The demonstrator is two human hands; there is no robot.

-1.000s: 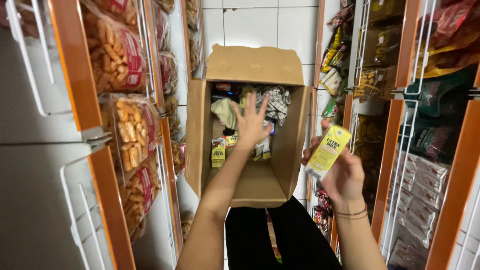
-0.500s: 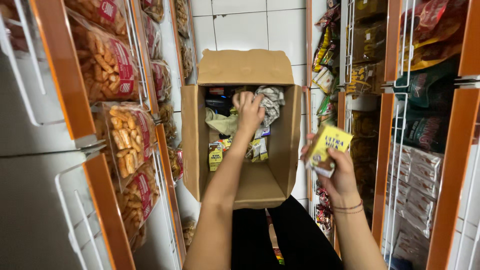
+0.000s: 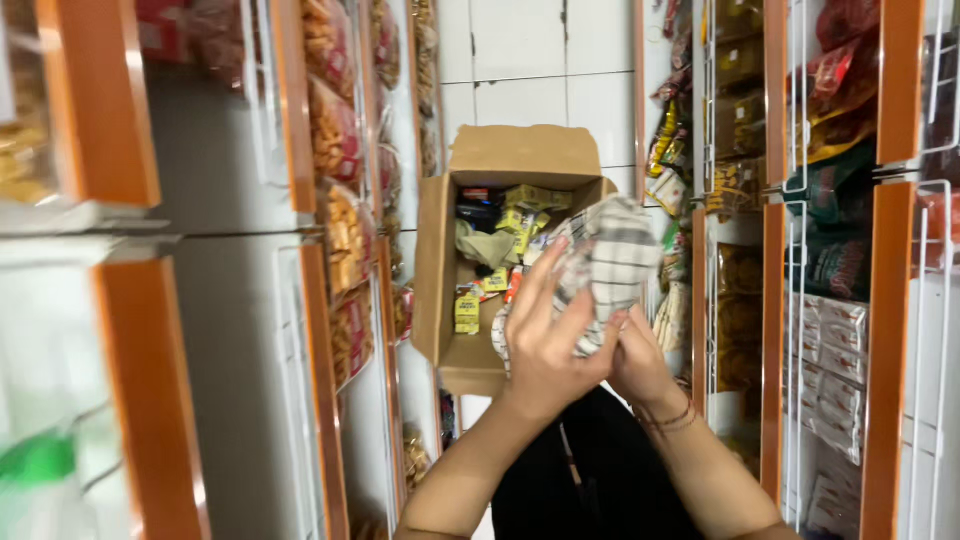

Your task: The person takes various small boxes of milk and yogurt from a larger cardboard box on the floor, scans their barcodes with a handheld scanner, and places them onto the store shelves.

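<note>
Both hands meet on a soft, crinkled checked packet held in front of the open cardboard box; the left hand wraps its long fingers around the near side, while the right hand grips from beneath, mostly hidden behind it; glossy yellow packets lie inside the box, their shapes half covered; wire-fronted shelves of shiny bags flank the aisle, blurred at the left.
</note>
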